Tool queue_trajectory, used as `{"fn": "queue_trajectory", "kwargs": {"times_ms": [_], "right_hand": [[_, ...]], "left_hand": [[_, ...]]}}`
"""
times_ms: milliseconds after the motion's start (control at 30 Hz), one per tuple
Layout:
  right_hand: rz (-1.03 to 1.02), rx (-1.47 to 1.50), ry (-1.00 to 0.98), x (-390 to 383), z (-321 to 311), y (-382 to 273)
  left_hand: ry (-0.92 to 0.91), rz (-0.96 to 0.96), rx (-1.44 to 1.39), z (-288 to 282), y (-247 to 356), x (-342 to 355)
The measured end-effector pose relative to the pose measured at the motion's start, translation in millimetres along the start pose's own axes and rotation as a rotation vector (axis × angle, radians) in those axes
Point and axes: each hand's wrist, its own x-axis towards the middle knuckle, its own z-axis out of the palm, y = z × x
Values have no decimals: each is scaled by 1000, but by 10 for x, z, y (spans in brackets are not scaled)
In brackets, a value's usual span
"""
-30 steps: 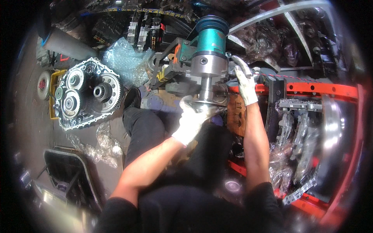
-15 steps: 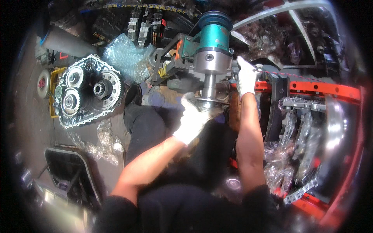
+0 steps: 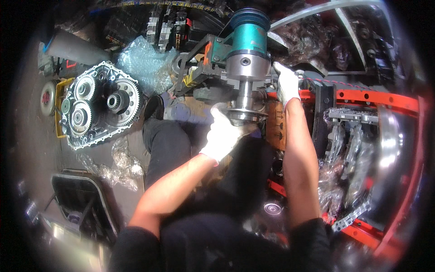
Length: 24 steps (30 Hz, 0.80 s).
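A green spindle head [image 3: 249, 38] with a dark pulley carries a silver chuck [image 3: 245, 65]. From the chuck's jaws a steel shaft [image 3: 245, 93] points toward me, ending in a round flange [image 3: 244, 115]. My left hand [image 3: 223, 133], in a white glove, is closed around the flange from below, thumb up along its left side. At the chuck's right side is my right hand [image 3: 287, 84], also white-gloved. Its fingers curl together against something hidden from this view, with a small metal end showing beside them.
An open gear housing [image 3: 104, 106] with several gears lies at left, near bubble wrap [image 3: 147, 68]. A black-framed seat or panel [image 3: 84, 199] is at lower left. On the right, a red metal rack [image 3: 376, 102] holds metal valve-body parts [image 3: 351, 117] and plastic wrapping.
My left hand remains on the flange, which now shows more level. The right hand has stayed beside the chuck, its forearm swung slightly to the right. The view has shifted a little.
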Motion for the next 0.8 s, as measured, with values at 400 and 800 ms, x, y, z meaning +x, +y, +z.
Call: {"fn": "queue_trajectory", "kwargs": {"times_ms": [400, 800], "right_hand": [[201, 76, -74, -66, 6, -193], [170, 172, -159, -83, -21, -104]], "left_hand": [[14, 179, 7, -136, -52, 0], [47, 71, -50, -287, 136, -76]]}}
